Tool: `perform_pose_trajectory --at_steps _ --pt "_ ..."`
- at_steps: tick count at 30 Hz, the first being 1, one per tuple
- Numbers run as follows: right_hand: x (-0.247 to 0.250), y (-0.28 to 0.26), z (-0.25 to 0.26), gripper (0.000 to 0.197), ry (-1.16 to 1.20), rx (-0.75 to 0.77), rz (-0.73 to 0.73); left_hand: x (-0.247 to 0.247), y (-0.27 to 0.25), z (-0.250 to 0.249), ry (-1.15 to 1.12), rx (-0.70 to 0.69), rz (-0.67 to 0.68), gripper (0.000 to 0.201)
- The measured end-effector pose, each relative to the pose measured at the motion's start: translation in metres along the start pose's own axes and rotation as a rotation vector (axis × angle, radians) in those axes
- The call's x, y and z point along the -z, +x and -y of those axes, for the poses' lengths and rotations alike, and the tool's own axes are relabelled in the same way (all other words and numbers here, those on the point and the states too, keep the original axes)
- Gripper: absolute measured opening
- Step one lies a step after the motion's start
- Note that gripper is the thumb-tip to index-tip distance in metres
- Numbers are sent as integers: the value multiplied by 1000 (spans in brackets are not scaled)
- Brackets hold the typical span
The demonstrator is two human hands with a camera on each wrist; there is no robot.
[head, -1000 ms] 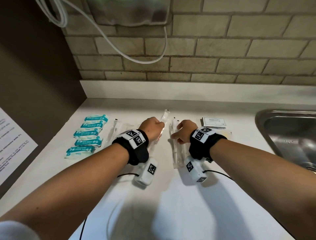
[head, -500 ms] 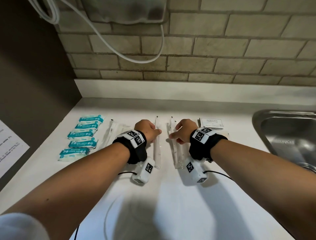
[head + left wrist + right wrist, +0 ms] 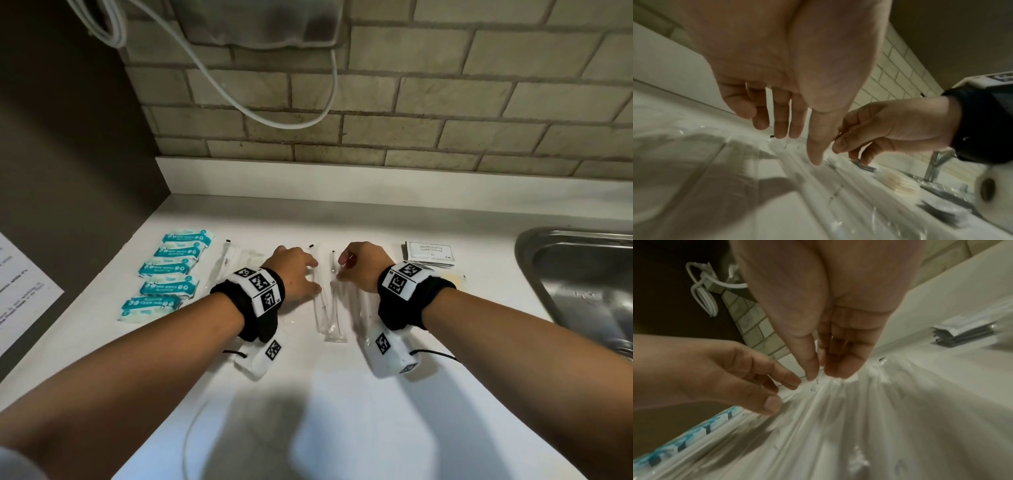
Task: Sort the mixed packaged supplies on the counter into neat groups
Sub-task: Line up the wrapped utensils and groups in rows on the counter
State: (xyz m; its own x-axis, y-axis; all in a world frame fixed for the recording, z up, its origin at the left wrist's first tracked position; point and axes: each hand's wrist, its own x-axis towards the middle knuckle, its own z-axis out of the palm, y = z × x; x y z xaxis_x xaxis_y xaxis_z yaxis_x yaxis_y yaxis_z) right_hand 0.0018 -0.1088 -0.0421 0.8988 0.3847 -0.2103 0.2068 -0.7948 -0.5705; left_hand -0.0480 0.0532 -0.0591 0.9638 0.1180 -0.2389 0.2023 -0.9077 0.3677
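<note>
- Your left hand (image 3: 295,274) lies slack, fingers straight, beside the clear sleeves (image 3: 329,308).
- Your right hand (image 3: 359,265) pinches one sleeve's far end.
- Sleeves run lengthwise away from you on the bench (image 3: 342,411).

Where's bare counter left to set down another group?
Free: the near white counter in front of both wrists, and the back strip along the backsplash. Crowded: the middle row, from teal wipe packets through clear-wrapped sticks to white shampoo sachets by the steel sink.
</note>
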Motion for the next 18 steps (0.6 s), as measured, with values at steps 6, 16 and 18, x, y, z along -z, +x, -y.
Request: perform_pose_trajectory --at_steps 6,16,18 --pt "3 -30 -4 69 -456 138 174 -14 -10 0 399 -158 111 66" --pt "-7 -40 -6 62 -656 197 191 -10 -16 -7 538 -201 128 55" --pt "-6 -42 -8 66 -624 207 176 -10 -14 -6 483 -161 117 66"
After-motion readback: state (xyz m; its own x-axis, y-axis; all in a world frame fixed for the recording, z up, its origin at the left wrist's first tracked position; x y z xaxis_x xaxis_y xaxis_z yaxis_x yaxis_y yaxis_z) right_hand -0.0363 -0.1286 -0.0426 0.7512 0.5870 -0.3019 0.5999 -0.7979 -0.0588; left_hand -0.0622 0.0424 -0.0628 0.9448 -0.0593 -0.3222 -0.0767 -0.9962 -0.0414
